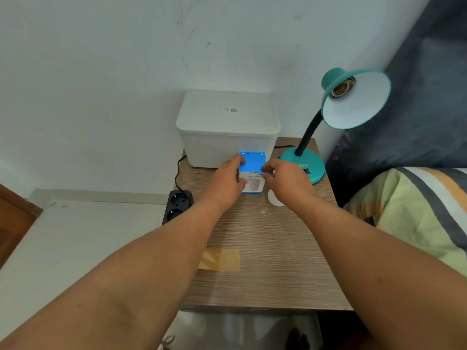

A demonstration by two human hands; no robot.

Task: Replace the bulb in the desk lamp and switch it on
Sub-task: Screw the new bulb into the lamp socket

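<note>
A teal desk lamp stands at the table's back right, its shade tilted toward me and its brass socket bare, with no bulb in it. In front of the white storage box sits a small blue-and-white carton labelled "humidifier". My left hand grips the carton's left side. My right hand pinches its right edge near the blue top flap. A white rounded object, possibly a bulb, lies on the table just under my right wrist, partly hidden.
A white lidded storage box stands at the back of the wooden table. A black power strip hangs at the table's left edge with a cable plugged in. Yellow tape lies nearer me. A bed with a striped pillow borders the right.
</note>
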